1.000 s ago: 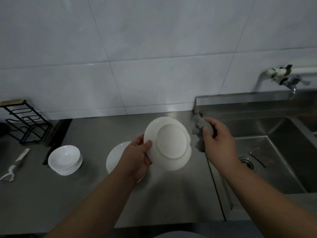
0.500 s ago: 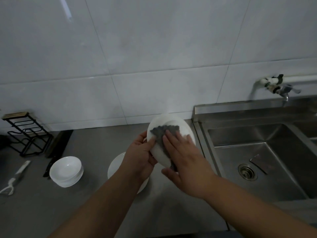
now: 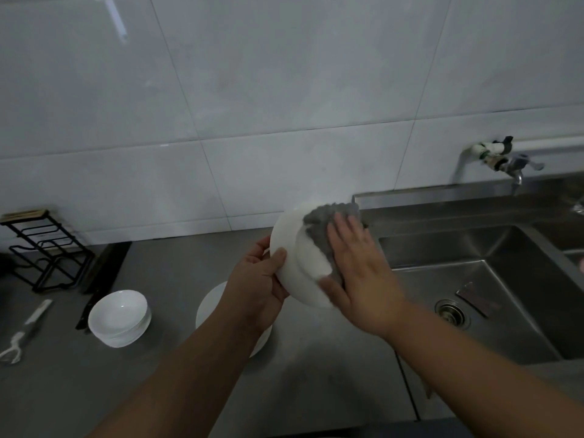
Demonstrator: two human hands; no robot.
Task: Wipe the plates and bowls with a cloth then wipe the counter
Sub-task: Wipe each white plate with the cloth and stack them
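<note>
The plate point(image 3: 298, 263) was held tilted above the counter point(image 3: 177, 279), beside the sink point(image 3: 493, 279). It appeared rigid, glazed, probably slippery and breakable. The left hand point(image 3: 256, 279) pinched its rim; the right hand point(image 3: 357, 267), fingers flat, pressed the soft cloth point(image 3: 328, 216) against it. Room was open leftward before the stacked bowls point(image 3: 118, 317).

The table's point(image 3: 164, 380) near edge is open. Toward its left edge stand stacked bowls point(image 3: 118, 317), a peeler point(image 3: 22, 330), a knife point(image 3: 104, 279) and a wire rack point(image 3: 44, 248); a plate point(image 3: 210, 308) lies mid-table. Its right edge drops into the sink point(image 3: 474, 279), tap point(image 3: 505, 161) overhanging.
</note>
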